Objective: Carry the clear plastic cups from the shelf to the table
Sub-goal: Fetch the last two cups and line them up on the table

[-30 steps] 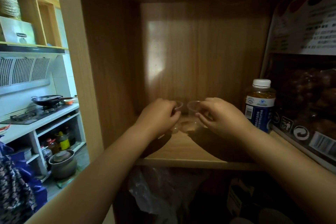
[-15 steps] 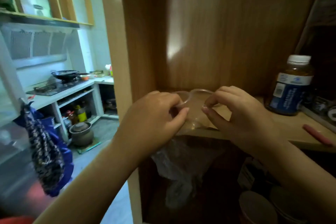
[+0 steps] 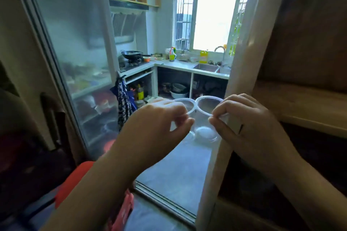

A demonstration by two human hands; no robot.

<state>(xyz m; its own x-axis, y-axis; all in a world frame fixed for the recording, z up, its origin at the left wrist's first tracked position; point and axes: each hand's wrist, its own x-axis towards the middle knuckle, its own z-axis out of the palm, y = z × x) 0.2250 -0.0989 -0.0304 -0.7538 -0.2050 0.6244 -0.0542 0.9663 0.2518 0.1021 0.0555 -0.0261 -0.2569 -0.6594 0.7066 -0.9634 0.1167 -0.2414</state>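
Two clear plastic cups hang side by side in the air, rims touching, in front of the kitchen doorway. My left hand [image 3: 159, 124] pinches the rim of the left cup [image 3: 185, 106]. My right hand [image 3: 242, 118] pinches the rim of the right cup [image 3: 207, 107]. Both cups are upright and look empty. The wooden shelf [image 3: 308, 103] they came from is off to my right, behind my right hand. No table shows in this view.
A wooden upright [image 3: 242, 62] of the shelf unit stands just behind my right hand. A frosted sliding door [image 3: 78, 52] is on the left. Beyond lies a kitchen with a counter [image 3: 180, 65], sink and wok. A red crate [image 3: 122, 210] sits low by my left arm.
Both hands have lifted the cups off the shelf and swung left, away from the shelf unit. The view has turned from the shelf interior toward the kitchen doorway.
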